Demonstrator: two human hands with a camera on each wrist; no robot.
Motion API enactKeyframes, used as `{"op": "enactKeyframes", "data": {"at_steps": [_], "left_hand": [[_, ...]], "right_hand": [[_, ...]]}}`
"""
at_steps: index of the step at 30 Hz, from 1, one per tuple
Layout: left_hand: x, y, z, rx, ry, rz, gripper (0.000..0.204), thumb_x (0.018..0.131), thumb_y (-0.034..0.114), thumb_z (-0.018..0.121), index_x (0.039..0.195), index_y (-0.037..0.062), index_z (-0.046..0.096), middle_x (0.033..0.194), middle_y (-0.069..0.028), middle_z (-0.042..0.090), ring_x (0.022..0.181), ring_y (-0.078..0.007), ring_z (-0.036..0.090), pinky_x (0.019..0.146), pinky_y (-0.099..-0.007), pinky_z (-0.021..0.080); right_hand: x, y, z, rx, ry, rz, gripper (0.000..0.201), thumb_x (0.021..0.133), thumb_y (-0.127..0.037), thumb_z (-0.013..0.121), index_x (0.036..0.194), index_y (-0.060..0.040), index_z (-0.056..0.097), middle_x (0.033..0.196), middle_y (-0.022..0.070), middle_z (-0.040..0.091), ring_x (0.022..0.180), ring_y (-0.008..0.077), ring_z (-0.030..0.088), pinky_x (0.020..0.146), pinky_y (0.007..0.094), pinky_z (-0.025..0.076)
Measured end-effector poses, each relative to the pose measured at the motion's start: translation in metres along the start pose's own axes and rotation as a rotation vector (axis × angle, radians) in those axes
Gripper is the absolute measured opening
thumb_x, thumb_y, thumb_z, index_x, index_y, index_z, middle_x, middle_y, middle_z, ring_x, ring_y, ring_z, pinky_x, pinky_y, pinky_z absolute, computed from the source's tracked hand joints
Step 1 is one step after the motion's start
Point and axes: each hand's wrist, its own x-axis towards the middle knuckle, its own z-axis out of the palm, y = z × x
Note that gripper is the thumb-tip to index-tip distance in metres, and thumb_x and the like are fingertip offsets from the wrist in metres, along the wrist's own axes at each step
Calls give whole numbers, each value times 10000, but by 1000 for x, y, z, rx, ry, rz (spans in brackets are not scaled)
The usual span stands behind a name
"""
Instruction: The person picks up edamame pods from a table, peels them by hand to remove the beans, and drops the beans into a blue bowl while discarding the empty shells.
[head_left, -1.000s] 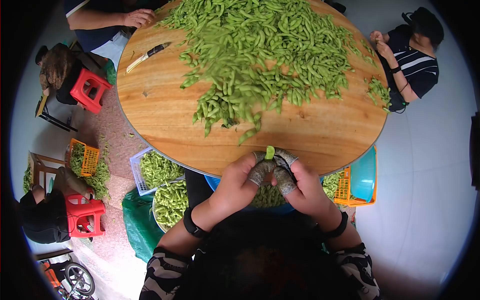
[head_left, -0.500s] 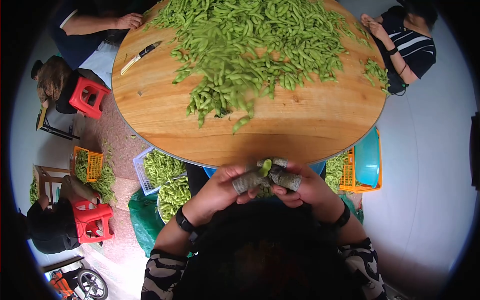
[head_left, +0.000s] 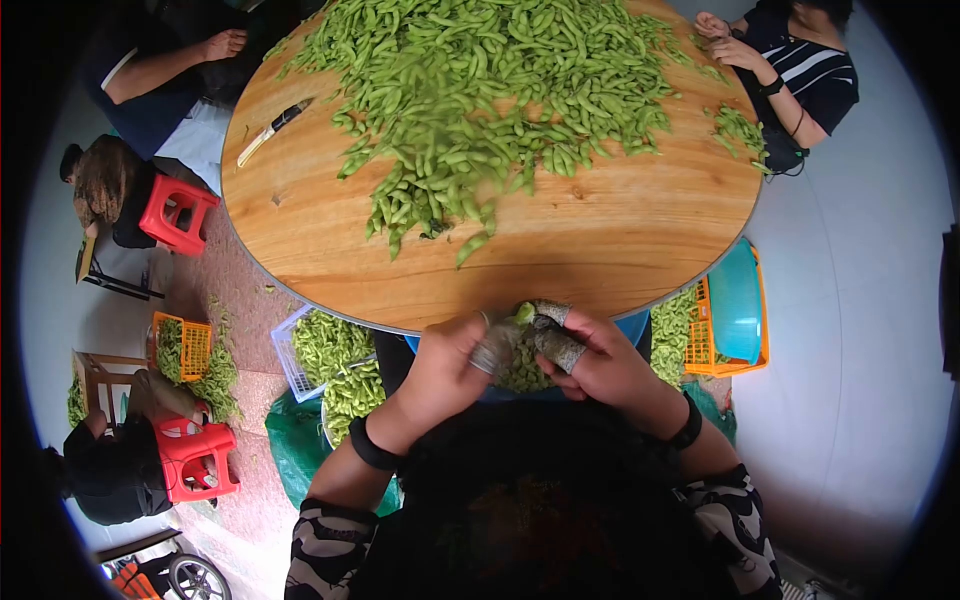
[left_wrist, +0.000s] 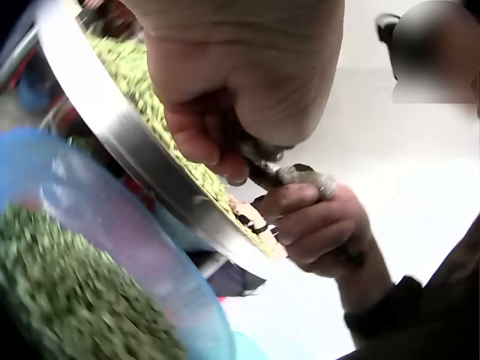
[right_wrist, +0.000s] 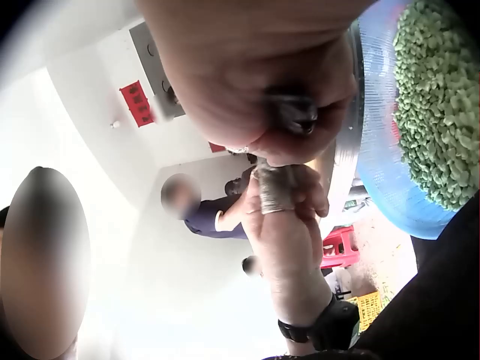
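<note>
The left hand (head_left: 445, 352) and right hand (head_left: 600, 362), their grey-taped fingers (head_left: 558, 347) curling, are pinching a small green bean pod (head_left: 524, 312) between them by the near edge of a round brown wooden table (head_left: 620, 235). A wood-grain strip (head_left: 540, 268) is separating them from heaped green pods (head_left: 500, 90), while a translucent blue plastic basin (right_wrist: 379, 127) is holding green shelled beans (right_wrist: 442, 112) below

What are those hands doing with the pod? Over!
Right hand: pinching green pod. Left hand: right beside it, blurred, grip unclear. Nothing visibly blocking.
</note>
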Motion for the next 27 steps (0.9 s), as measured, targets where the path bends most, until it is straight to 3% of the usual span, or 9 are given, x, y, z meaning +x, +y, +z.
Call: {"op": "enactKeyframes", "data": {"at_steps": [1, 2, 6, 9, 13, 17, 20, 22, 27], "left_hand": [[0, 3, -1, -556, -87, -281, 147, 963, 170, 548, 903, 44, 594, 711, -22, 585, 578, -82, 525, 528, -222, 422], [1, 1, 0, -629, -110, -326, 221, 1002, 184, 470, 841, 66, 565, 705, -5, 561, 566, -68, 489, 505, -197, 372], [1, -10, 2, -638, -164, -376, 120, 973, 75, 474, 941, 53, 589, 701, 22, 556, 583, -49, 483, 517, -200, 388], [1, -6, 6, -393, -159, -181, 135, 984, 117, 473, 944, 65, 591, 705, 32, 541, 567, -38, 451, 506, -184, 349], [6, 5, 8, -699, -160, -463, 105, 930, 167, 609, 911, 64, 603, 733, 41, 546, 647, -37, 482, 554, -199, 391], [9, -12, 20, -538, 21, -94, 197, 873, 225, 706, 875, 53, 611, 763, 44, 585, 593, -13, 462, 519, -180, 363], [11, -8, 15, -659, -50, -203, 153, 909, 199, 645, 818, 85, 599, 716, 45, 555, 571, -28, 435, 490, -184, 338], [12, 3, 9, -786, -65, -451, 152, 923, 200, 621, 833, 80, 599, 707, 29, 559, 554, -36, 451, 483, -180, 346], [18, 5, 18, -855, -44, -470, 115, 947, 154, 558, 885, 67, 599, 722, -6, 581, 536, -53, 465, 461, -186, 345]], "right_hand": [[-1, -1, 0, 129, 4, 35, 81, 943, -125, 500, 972, -58, 534, 678, 2, 542, 474, 69, 451, 436, 221, 364], [-2, -1, -1, 129, 9, 31, 81, 943, -125, 500, 972, -58, 534, 678, 2, 542, 474, 69, 451, 436, 221, 364], [0, 1, -6, 35, 74, 51, 131, 949, -182, 537, 1008, -67, 557, 690, -11, 558, 469, 59, 445, 433, 217, 347], [7, 1, -13, -51, 131, 9, 180, 946, -187, 556, 1086, -75, 557, 692, -14, 560, 478, 48, 435, 435, 211, 341], [14, 6, -17, -171, 77, -62, 215, 923, -201, 608, 1096, -79, 574, 651, -28, 530, 489, 37, 445, 443, 204, 347], [17, 8, -9, -152, 108, -190, 197, 843, -145, 648, 983, -29, 574, 573, 3, 517, 468, 63, 490, 407, 242, 361], [15, 8, -9, -53, 110, -110, 182, 844, -136, 645, 973, -33, 569, 560, 7, 502, 452, 68, 470, 405, 239, 353], [11, 2, -8, 32, 61, -22, 170, 853, -131, 624, 982, -36, 568, 558, 8, 503, 445, 71, 461, 406, 240, 354], [15, 2, -9, 2, 132, -49, 173, 850, -128, 614, 985, -33, 563, 589, 16, 530, 465, 74, 474, 424, 240, 370]]}}
